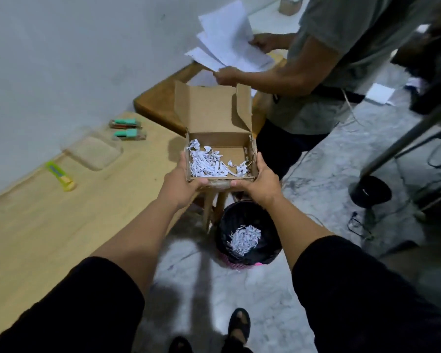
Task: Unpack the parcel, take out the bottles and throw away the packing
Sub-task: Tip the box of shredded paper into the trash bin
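Note:
I hold an open cardboard box (215, 115) in the air, its lid flap standing up. My left hand (182, 175) grips its near left corner and my right hand (256, 180) grips its near right corner. White shredded paper (206, 164) lies in the box's left half; bare cardboard shows on the right. Below the box stands a bin with a black liner (247, 233) holding a clump of the same shredded paper (245, 238). Two small bottles with green caps (126, 128) lie on the light wooden table (49, 220) near the wall.
A yellow-green utility knife (61, 175) and a clear plastic tray (93, 151) lie on the table. Another person in a grey shirt (341, 59) stands close behind the box, holding white sheets (227, 44) over a darker table (161, 100). Cables and metal stand legs (397, 151) are on the right.

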The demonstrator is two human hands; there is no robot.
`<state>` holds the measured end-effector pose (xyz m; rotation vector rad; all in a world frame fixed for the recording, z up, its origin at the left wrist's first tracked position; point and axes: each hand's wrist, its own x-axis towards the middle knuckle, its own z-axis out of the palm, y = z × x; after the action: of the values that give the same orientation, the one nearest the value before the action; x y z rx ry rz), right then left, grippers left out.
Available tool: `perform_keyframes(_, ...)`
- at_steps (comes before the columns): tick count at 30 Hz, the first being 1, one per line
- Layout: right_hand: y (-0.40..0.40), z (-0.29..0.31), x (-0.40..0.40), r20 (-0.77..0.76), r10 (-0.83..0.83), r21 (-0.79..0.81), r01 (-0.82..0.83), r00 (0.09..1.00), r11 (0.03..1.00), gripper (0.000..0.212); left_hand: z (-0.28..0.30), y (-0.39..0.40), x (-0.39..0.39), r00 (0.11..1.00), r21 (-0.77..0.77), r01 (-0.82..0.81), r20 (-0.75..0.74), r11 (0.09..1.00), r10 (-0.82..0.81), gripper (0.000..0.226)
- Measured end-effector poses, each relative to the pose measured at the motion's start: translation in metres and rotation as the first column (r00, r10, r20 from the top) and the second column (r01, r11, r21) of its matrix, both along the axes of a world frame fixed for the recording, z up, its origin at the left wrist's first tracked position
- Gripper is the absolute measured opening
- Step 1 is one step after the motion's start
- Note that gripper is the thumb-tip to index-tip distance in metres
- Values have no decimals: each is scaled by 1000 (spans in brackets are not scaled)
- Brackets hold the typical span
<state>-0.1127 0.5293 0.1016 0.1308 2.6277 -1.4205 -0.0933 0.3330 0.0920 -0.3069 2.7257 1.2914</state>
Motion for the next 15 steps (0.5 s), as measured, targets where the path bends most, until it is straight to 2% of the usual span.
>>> perform_keyframes(5,76,-40,3,95,-120,21,118,988,993,108,-38,73,-23,984,-13,157,87,987,-156,94)
perform_keyframes(9,113,-80,1,148,-177,24,175,973,984,105,-77,111,-36,966,-19,230,125,973,-226,93)
perform_keyframes(12,136,-119,1,203,-210,16,211,956,977,97,-112,136,-42,947,-44,256,211,966,-242,90)
perform_keyframes(15,151,-151,4,251,-236,19,239,939,971,97,-148,152,-45,939,26,278,204,960,-278,90)
